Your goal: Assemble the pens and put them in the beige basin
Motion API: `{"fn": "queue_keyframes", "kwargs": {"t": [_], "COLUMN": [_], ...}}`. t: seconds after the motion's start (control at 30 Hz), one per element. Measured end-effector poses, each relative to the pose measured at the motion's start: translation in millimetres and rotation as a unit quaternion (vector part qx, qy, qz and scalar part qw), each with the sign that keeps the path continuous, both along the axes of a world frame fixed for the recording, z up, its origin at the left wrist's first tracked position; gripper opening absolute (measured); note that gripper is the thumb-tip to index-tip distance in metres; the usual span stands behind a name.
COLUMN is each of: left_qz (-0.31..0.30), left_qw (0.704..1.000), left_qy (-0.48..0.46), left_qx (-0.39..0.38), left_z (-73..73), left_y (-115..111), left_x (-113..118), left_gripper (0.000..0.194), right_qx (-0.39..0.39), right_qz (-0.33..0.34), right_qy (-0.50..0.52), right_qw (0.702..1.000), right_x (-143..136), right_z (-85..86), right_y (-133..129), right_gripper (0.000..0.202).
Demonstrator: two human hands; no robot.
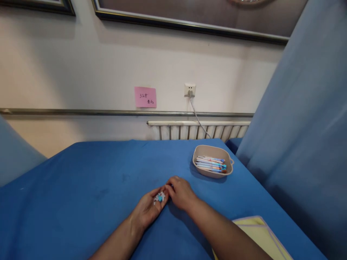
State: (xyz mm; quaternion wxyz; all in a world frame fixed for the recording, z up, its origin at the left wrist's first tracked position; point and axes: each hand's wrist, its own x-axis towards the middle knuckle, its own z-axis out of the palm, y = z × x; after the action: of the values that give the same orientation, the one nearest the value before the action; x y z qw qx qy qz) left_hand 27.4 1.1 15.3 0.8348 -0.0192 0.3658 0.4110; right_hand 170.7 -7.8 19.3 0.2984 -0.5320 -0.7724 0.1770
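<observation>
Nearest to us, at the lower edge of the head view, lie two bare forearms, the right one [214, 225] crossing in front of a folded pale-yellow cloth [258, 234] with lilac edging. Beyond the wrists we see the left hand [149, 209] turned palm up and lightly cupped, its fingers mostly extended and gathered together, bearing a small heap of pieces without clenching them. These small white and light-blue pieces [160, 198] lie loose on the palm and the base of the fingers; most are white and pebble-like, and a larger turquoise one stands out near the middle of the heap. Their exact shapes are too small for us to make out. At the left fingertips we find the right hand [181, 193], back upward, fingers bent, thumb and forefinger drawn close together; we cannot tell whether a piece is pinched between them. Both hands are above a blue sheet [108, 173]. Farther back and to the right, well apart from the heap, we note a beige plastic basket [213, 175] with a looped handle, in which slender pens [210, 165], chiefly pale-barrelled with some blue ends, lie side by side. On the wall behind, we observe a pink handwritten note [145, 103] and a white socket [187, 87] with a plug inserted.
</observation>
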Motion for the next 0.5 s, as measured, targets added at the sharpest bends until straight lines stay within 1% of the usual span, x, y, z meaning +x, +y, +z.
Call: {"fn": "queue_keyframes", "kwargs": {"t": [0.07,0.13,0.2,0.3,0.4,0.5], "left_qz": [0.005,-0.008,-0.019,-0.027,-0.043,-0.076], "left_qw": [1.0,0.999,0.999,0.998,0.998,0.996], "left_qy": [0.001,-0.007,-0.024,-0.044,-0.044,-0.007], "left_qx": [-0.017,-0.031,-0.034,-0.031,-0.011,0.042], "left_z": [4.0,6.9,8.7,10.5,15.6,30.6], "left_y": [-1,-2,-5,-7,-1,17], "left_x": [1,1,3,5,11,28], "left_gripper": [0.02,0.02,0.02,0.026,0.033,0.035], "right_qx": [-0.014,-0.062,-0.105,-0.125,-0.124,-0.116], "right_qz": [-0.043,-0.072,-0.088,-0.096,-0.095,-0.081], "right_qy": [0.037,0.079,0.106,0.108,0.101,0.094], "right_qw": [0.998,0.992,0.985,0.982,0.983,0.985], "right_x": [2,4,6,7,9,12], "right_z": [-6.3,-15.1,-24.5,-33.7,-33.3,-27.0], "right_y": [8,19,29,38,40,37], "right_gripper": [0.022,0.024,0.025,0.024,0.021,0.02]}}
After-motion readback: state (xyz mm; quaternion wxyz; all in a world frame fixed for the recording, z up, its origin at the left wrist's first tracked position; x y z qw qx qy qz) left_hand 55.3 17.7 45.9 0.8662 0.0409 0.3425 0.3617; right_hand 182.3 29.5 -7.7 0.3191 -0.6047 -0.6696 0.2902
